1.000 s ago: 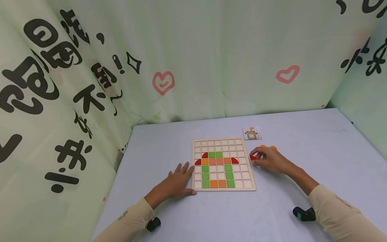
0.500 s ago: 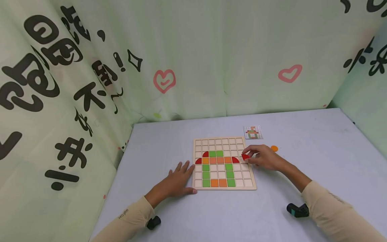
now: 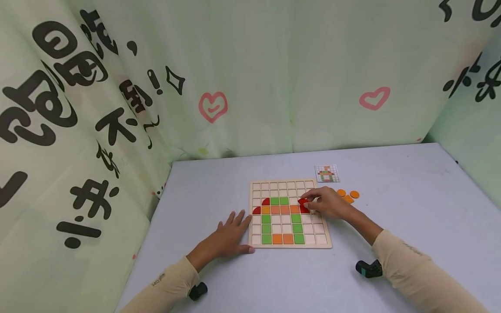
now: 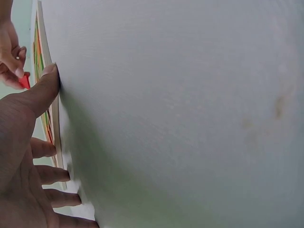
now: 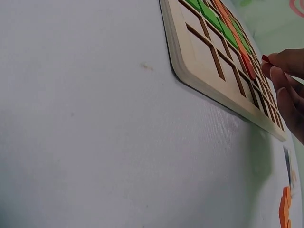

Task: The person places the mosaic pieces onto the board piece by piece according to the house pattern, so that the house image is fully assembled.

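A wooden grid board (image 3: 318, 239) lies on the table with green, orange and red pieces set in its cells. My right hand (image 3: 326, 202) pinches a red quarter-round piece (image 3: 302, 201) over the board's right part, just above a red piece in the row with the orange squares. In the right wrist view, the held piece (image 5: 265, 59) shows between thumb and fingertips. My left hand (image 3: 228, 239) rests with fingers spread at the board's left edge; in the left wrist view its thumb (image 4: 45, 88) touches the board's side.
Beyond the board's upper right corner lies a small pattern card (image 3: 327, 173). Loose orange pieces (image 3: 354, 194) sit right of the board, behind my right hand. A printed curtain (image 3: 258, 108) hangs along the table's (image 3: 391, 174) back and left sides.
My right hand has carried the red piece leftward from the table beside the board to above its cells. More orange pieces now show behind it. The left hand has stayed put.
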Demonstrator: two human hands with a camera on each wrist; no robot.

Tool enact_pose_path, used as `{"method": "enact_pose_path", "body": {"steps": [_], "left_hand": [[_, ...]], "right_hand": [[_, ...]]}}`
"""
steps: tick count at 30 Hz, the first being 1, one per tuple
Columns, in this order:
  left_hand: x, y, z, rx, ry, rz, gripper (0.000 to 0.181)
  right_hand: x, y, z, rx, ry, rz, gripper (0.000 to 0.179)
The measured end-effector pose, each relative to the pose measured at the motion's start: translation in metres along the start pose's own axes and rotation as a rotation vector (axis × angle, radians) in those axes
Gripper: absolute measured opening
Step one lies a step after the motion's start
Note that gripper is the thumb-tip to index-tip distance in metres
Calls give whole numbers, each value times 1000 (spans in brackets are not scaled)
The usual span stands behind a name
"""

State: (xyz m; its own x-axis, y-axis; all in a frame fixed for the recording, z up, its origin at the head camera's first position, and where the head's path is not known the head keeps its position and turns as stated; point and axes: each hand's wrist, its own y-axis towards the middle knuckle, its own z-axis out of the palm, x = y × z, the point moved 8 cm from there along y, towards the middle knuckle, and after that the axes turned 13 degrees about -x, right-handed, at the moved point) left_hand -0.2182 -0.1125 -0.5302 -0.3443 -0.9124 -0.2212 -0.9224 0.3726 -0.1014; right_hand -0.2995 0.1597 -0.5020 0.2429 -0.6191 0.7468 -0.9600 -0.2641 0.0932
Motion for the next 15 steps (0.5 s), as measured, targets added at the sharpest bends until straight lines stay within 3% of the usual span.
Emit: {"method": "enact_pose_path", "body": {"steps": [5,15], "left_hand": [[-1,-2,-2,-2,1,2,99],[-1,-3,-2,-3,-8,2,99]], "right_hand": [[3,6,8,3,-5,28,26],[10,17,21,-29,-73,3,20]]}}
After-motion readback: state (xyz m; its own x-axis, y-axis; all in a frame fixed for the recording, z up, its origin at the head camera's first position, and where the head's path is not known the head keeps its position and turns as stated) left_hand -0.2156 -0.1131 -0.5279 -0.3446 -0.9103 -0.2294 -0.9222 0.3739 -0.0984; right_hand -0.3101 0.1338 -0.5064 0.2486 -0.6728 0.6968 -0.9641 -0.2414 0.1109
